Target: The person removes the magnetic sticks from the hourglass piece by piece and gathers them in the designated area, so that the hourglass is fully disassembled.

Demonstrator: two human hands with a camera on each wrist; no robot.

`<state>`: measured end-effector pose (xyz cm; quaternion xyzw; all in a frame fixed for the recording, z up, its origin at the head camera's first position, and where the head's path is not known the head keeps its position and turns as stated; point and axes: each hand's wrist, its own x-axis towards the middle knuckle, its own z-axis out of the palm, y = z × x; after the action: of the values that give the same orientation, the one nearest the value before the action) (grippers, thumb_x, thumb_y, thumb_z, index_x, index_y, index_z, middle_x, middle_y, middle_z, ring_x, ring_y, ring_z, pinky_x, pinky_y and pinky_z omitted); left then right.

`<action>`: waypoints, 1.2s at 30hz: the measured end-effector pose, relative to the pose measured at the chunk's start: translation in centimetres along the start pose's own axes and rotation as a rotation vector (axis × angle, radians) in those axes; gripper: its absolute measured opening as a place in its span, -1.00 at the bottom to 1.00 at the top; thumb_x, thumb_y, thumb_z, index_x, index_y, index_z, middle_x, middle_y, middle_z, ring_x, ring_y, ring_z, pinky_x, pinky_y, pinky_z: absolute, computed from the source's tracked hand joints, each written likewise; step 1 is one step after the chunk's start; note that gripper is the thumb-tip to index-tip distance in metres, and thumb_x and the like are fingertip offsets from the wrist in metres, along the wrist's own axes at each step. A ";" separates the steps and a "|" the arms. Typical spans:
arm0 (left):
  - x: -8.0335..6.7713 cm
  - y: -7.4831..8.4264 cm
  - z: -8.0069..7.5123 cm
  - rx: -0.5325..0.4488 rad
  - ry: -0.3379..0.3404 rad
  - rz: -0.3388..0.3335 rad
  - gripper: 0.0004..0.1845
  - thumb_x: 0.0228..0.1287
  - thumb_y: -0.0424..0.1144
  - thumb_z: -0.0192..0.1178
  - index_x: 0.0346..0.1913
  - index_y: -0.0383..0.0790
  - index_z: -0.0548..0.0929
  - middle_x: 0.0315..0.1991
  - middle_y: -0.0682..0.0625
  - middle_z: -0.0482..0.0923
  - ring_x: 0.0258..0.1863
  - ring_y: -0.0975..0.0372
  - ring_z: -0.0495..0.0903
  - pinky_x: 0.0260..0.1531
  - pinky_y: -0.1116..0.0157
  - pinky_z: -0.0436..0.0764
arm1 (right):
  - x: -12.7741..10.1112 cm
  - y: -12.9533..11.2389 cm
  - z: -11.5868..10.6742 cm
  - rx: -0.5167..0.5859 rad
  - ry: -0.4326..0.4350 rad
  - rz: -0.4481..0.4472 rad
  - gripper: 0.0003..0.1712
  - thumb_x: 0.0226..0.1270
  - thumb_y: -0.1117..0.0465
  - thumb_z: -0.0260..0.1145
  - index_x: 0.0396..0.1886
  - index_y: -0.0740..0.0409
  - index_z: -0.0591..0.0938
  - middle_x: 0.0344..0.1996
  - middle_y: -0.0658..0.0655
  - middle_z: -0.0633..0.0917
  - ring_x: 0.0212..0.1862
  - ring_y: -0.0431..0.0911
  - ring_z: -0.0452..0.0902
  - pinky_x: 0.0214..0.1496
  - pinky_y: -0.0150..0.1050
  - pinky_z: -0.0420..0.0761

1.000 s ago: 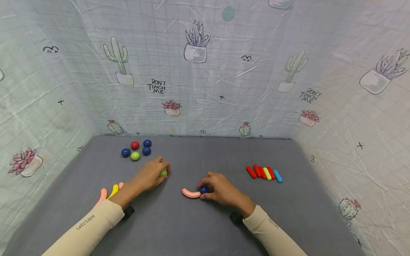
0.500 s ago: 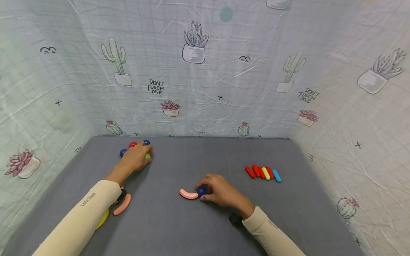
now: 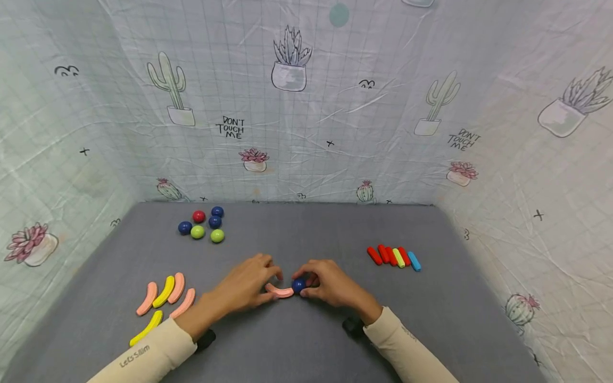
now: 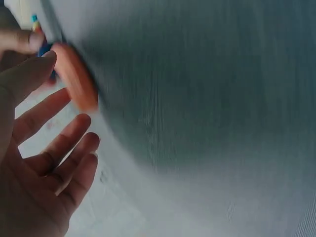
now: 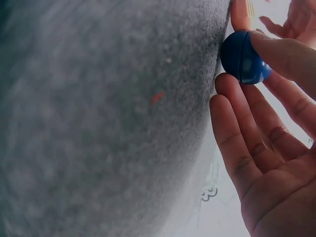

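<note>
Grey felt-like cloth covers the surface, and near its front-middle a blue ball is pinched between thumb and fingertips of the right hand, pretty snugly. Right beside it, touching it, a pink curved piece is held at its other end by the left hand, fingers only loosely bent, the rest spread as seen from the left wrist. Counted up: six more balls are clustered toward the back left corner (three blue, one red, two green), five curved pieces lie near the front left edge (three pink, two yellow), and six short sticks are lined up toward the right edge.
</note>
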<state>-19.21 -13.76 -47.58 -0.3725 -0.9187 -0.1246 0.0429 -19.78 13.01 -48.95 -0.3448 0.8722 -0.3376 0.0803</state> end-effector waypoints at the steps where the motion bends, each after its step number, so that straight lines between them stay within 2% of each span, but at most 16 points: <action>1: 0.0 0.6 0.4 0.003 0.003 0.018 -0.66 0.22 0.00 0.57 0.00 0.00 0.78 -0.17 0.08 0.58 -0.21 0.22 0.54 -0.23 0.19 0.58 | 0.1 0.0 0.0 -0.001 -0.002 -0.001 -0.65 0.32 0.25 0.58 0.09 0.07 0.79 -0.16 0.03 0.74 -0.21 -0.21 0.70 -0.10 -0.32 0.73; 7: -0.1 2.3 2.2 0.058 0.078 0.091 -0.70 0.25 -0.10 0.56 -0.07 -0.12 0.74 -0.25 0.06 0.67 -0.26 0.18 0.61 -0.23 0.17 0.63 | 0.4 -0.2 0.1 0.006 -0.010 0.000 -0.65 0.30 0.27 0.59 0.08 0.07 0.79 -0.14 0.02 0.76 -0.23 -0.24 0.69 -0.12 -0.31 0.72; 11: -0.8 2.6 2.4 -0.006 0.083 0.072 -0.73 0.27 -0.23 0.49 -0.03 -0.16 0.69 -0.24 0.07 0.69 -0.27 0.22 0.64 -0.25 0.17 0.65 | 0.5 -0.2 0.3 -0.001 0.008 0.004 -0.66 0.28 0.24 0.61 0.04 0.07 0.80 -0.19 0.02 0.76 -0.26 -0.24 0.68 -0.15 -0.34 0.70; 15: -2.4 1.9 2.1 -0.128 0.037 -0.018 -0.77 0.30 -0.31 0.41 0.00 -0.13 0.72 -0.23 0.11 0.68 -0.33 0.32 0.57 -0.31 0.25 0.60 | 0.8 -0.2 0.4 -0.006 0.020 0.012 -0.68 0.28 0.20 0.62 0.01 0.07 0.80 -0.22 0.02 0.76 -0.28 -0.29 0.67 -0.17 -0.37 0.68; 19: -4.7 0.4 1.0 -0.201 -0.017 -0.181 -0.84 0.39 -0.25 0.40 -0.02 -0.08 0.73 -0.27 0.18 0.63 -0.38 0.40 0.46 -0.37 0.36 0.48 | 1.3 -0.4 0.5 0.000 0.027 0.035 -0.70 0.30 0.18 0.61 0.00 0.04 0.80 -0.22 0.01 0.76 -0.30 -0.32 0.66 -0.18 -0.39 0.65; 22: -6.7 -0.8 -0.1 -0.186 -0.028 -0.304 -0.83 0.39 -0.20 0.44 -0.03 -0.02 0.72 -0.31 0.25 0.57 -0.40 0.43 0.42 -0.40 0.39 0.41 | 2.0 -0.5 0.6 0.025 0.039 0.055 -0.70 0.30 0.19 0.60 0.01 0.03 0.80 -0.23 0.00 0.76 -0.31 -0.31 0.66 -0.20 -0.40 0.63; 24: -8.0 -1.5 -0.8 -0.136 -0.007 -0.352 -0.80 0.34 -0.18 0.48 -0.05 0.01 0.71 -0.35 0.26 0.52 -0.42 0.41 0.40 -0.43 0.39 0.37 | 2.9 -0.7 0.8 0.050 0.053 0.075 -0.69 0.30 0.18 0.61 0.02 0.03 0.80 -0.22 -0.01 0.77 -0.32 -0.29 0.67 -0.25 -0.39 0.63; 30: -11.2 -3.1 -1.9 0.044 0.103 -0.395 -0.74 0.15 -0.23 0.61 -0.17 -0.02 0.73 -0.40 0.20 0.48 -0.36 0.34 0.42 -0.40 0.35 0.41 | 7.5 -1.3 2.0 0.142 0.116 0.167 -0.68 0.27 0.17 0.63 0.01 0.00 0.81 -0.17 -0.01 0.82 -0.34 -0.28 0.66 -0.32 -0.37 0.63; 33: -12.2 -3.5 -2.1 0.079 0.129 -0.411 -0.74 0.09 -0.26 0.63 -0.21 -0.03 0.75 -0.38 0.14 0.48 -0.38 0.32 0.41 -0.38 0.31 0.42 | 10.4 -1.8 2.9 0.165 0.133 0.227 -0.69 0.26 0.15 0.64 -0.02 -0.04 0.81 -0.13 -0.03 0.81 -0.30 -0.28 0.66 -0.26 -0.35 0.65; 36: -12.7 -3.8 -2.2 0.082 0.153 -0.405 -0.74 0.06 -0.28 0.63 -0.22 -0.06 0.76 -0.37 0.10 0.47 -0.40 0.29 0.41 -0.34 0.26 0.44 | 13.1 -2.4 3.8 0.166 0.148 0.289 -0.71 0.25 0.12 0.65 -0.04 -0.10 0.82 -0.11 -0.07 0.81 -0.19 -0.26 0.68 -0.12 -0.29 0.66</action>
<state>-12.71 -25.52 -48.37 -0.1677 -0.9731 -0.1209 0.1015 -26.89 1.13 -49.03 -0.1823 0.8854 -0.4176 0.0917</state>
